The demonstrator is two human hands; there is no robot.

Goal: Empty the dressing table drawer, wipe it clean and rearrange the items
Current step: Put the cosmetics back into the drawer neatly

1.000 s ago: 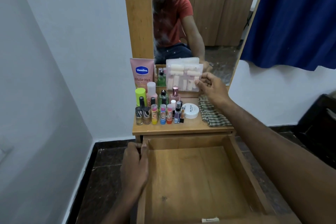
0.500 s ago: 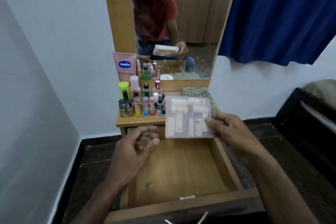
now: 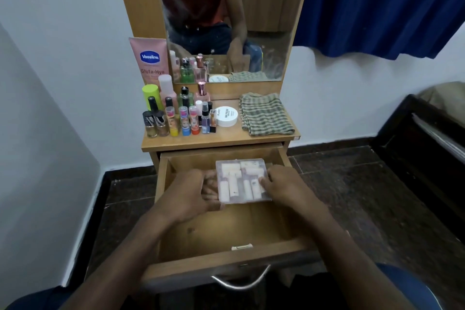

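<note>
Both hands are holding a clear plastic box point(image 3: 242, 181) of small white bottles over the back of the open drawer point(image 3: 226, 231), the left hand point(image 3: 191, 192) gripping its left edge, the right hand point(image 3: 281, 185) pinching its right edge.

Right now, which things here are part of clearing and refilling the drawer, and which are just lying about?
Part of the job:
clear box, held by left hand and right hand
drawer
bottles
white jar
checked cloth
pink tube

Just lying about:
blue curtain
mirror
</note>
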